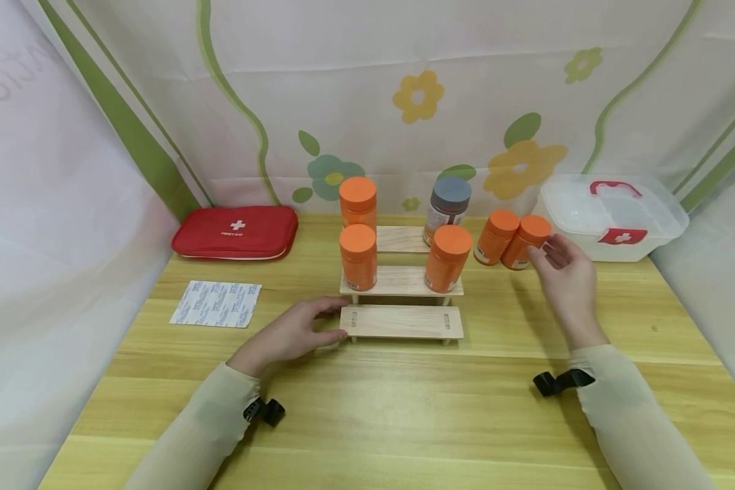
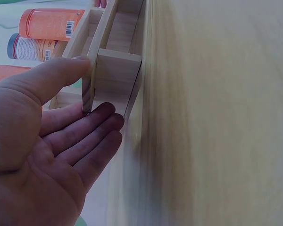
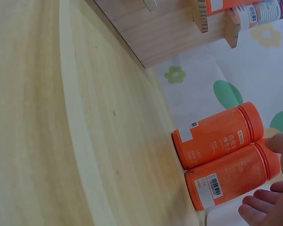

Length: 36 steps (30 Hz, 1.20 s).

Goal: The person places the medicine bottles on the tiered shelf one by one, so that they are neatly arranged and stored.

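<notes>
My left hand (image 1: 297,330) holds the left end of a stepped wooden rack (image 1: 401,321), thumb at the front edge of its lowest board and fingers behind it. Orange bottles stand on the rack: one on the middle step at left (image 1: 358,258), one at right (image 1: 448,260), one on the top step (image 1: 358,202). A grey-lidded bottle (image 1: 450,204) is on the top step at right. My right hand (image 1: 566,289) grips the lid area of an orange bottle (image 3: 228,178) between thumb and fingers. Another orange bottle (image 1: 496,238) stands against it, both upright on the table.
A clear first-aid box (image 1: 612,214) with a red latch stands behind my right hand. At the back left lies a red first-aid pouch (image 1: 235,233), with a printed white sheet (image 1: 216,304) in front. A floral curtain (image 1: 367,82) hangs behind the wooden table (image 1: 404,422).
</notes>
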{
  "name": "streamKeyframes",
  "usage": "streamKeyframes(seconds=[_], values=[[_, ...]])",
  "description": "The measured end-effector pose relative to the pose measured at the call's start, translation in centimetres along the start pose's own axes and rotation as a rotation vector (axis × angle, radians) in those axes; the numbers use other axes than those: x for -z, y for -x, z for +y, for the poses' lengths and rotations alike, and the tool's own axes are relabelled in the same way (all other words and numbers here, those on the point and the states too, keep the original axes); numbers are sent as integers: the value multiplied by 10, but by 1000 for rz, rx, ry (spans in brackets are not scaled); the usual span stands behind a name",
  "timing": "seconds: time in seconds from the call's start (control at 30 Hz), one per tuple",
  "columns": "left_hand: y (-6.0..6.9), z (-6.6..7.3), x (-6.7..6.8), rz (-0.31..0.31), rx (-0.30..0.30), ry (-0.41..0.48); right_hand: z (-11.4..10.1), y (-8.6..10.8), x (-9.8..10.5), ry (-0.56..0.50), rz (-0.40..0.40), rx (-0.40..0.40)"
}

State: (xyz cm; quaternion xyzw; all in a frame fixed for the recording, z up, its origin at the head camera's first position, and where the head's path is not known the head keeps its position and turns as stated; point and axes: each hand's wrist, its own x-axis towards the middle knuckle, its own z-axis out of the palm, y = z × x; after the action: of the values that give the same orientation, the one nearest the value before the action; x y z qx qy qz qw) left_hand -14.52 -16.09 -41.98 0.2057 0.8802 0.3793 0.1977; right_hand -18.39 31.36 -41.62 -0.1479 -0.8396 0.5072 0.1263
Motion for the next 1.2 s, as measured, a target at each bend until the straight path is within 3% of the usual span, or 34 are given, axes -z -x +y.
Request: streamKeyframes(seconds=[0.37,0.8,1.2], values=[[-1,0,1,-9,7,-2,-2,-13,-12,12,29,-15],[-1,-1,1,-11,8,7,1,-16,-21,97,119,49],[-1,-1,1,-6,-1,-5,0,-17,-20,86,90,-10]])
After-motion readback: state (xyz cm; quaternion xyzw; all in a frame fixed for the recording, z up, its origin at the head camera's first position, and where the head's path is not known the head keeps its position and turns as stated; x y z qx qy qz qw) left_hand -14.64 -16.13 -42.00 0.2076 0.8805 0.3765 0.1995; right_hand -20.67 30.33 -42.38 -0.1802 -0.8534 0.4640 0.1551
